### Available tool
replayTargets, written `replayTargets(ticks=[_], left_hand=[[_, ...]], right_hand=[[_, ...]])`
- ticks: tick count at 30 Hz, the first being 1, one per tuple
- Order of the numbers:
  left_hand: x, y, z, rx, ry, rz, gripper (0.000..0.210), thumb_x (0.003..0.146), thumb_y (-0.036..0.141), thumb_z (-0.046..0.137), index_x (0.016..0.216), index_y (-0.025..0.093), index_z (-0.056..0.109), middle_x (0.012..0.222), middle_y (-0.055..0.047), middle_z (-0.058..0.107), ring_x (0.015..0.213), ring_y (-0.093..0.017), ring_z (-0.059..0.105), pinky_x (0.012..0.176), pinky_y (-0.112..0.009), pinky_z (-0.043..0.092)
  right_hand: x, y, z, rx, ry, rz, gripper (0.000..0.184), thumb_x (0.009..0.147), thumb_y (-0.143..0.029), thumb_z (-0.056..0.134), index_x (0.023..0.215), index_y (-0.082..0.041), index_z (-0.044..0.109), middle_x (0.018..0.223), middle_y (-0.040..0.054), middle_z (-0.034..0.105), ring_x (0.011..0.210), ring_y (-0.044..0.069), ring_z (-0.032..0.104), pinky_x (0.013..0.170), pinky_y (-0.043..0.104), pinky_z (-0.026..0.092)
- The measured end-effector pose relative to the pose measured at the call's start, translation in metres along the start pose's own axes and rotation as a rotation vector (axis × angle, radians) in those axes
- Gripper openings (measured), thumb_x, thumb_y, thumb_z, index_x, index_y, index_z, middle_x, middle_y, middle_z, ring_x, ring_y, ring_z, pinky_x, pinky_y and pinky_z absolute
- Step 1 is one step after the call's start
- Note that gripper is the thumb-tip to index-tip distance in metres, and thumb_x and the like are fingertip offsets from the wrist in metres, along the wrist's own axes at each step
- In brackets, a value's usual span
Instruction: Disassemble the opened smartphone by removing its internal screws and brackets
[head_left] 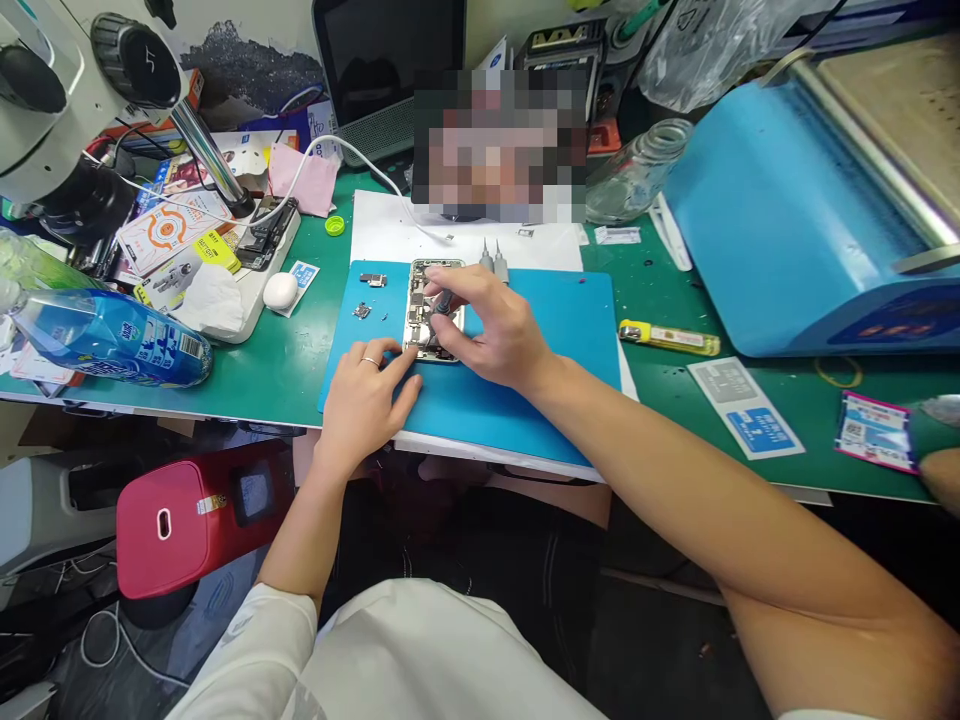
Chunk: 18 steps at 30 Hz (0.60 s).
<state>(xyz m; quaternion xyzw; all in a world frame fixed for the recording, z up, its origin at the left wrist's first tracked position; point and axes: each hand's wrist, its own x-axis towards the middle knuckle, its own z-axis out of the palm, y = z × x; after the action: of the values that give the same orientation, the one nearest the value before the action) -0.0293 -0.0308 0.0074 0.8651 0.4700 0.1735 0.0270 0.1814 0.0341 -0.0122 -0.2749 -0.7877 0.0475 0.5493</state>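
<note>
An opened phone (415,300), its inner parts bare, lies on a blue mat (555,350). Above it, my right hand (495,325) pinches a small dark screwdriver (444,300) between thumb and fingers; its tip is hard to make out. My left hand (367,395) rests on the mat with its fingers apart, fingertips touching the phone's lower left corner. Left of the phone lie a small metal bracket (373,281) and another loose phone part (362,311). The pointed tips of two grey tools, apparently tweezers (493,262), show beyond my right hand.
A microscope (52,130) and a blue liquid bottle (112,335) stand at the left. On the right are a large blue machine (720,210), a glass jar (637,175) and a yellow cutter (669,338). A white cable (360,155) arches behind the mat. A red device (172,530) sits below the table.
</note>
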Motion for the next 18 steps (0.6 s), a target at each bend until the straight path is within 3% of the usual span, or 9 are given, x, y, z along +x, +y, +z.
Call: replayTargets(ticks=[3,7,13,18], left_hand=[[-0.0001,0.0000,0.0000,-0.001,0.009,0.008,0.039,0.111,0.037,0.051,0.139,0.018,0.071,0.129,-0.013,0.071,0.105,-0.029,0.062,0.093,-0.045,0.051],[0.0002,0.0004,-0.0008,-0.008,0.006,0.001,0.038,0.111,0.036,0.051,0.138,0.018,0.071,0.129,-0.014,0.071,0.104,-0.029,0.062,0.094,-0.045,0.051],[0.0005,0.0011,-0.0014,-0.020,-0.001,-0.007,0.038,0.111,0.037,0.051,0.138,0.020,0.071,0.129,-0.013,0.071,0.105,-0.029,0.063,0.096,-0.044,0.051],[0.0010,0.0018,-0.0024,-0.007,-0.005,-0.004,0.038,0.111,0.035,0.052,0.138,0.017,0.072,0.129,-0.014,0.071,0.104,-0.029,0.063,0.095,-0.044,0.051]], right_hand=[[-0.0001,-0.0001,-0.0010,-0.006,-0.013,-0.011,0.055,0.104,-0.018,0.054,0.157,-0.030,0.049,0.115,0.0066,0.074,0.100,0.021,0.072,0.081,0.034,0.065],[-0.0015,0.0014,-0.0007,-0.030,-0.034,0.003,0.056,0.103,-0.026,0.063,0.156,-0.034,0.047,0.115,0.0048,0.075,0.090,0.020,0.072,0.075,0.035,0.065],[-0.0029,0.0016,-0.0015,-0.026,-0.059,0.042,0.057,0.103,-0.019,0.052,0.158,-0.031,0.045,0.117,0.0058,0.076,0.094,0.019,0.073,0.080,0.036,0.067],[-0.0038,0.0026,-0.0002,-0.053,-0.067,0.037,0.052,0.104,-0.029,0.060,0.154,-0.031,0.046,0.114,0.0056,0.076,0.091,0.020,0.074,0.073,0.034,0.067]])
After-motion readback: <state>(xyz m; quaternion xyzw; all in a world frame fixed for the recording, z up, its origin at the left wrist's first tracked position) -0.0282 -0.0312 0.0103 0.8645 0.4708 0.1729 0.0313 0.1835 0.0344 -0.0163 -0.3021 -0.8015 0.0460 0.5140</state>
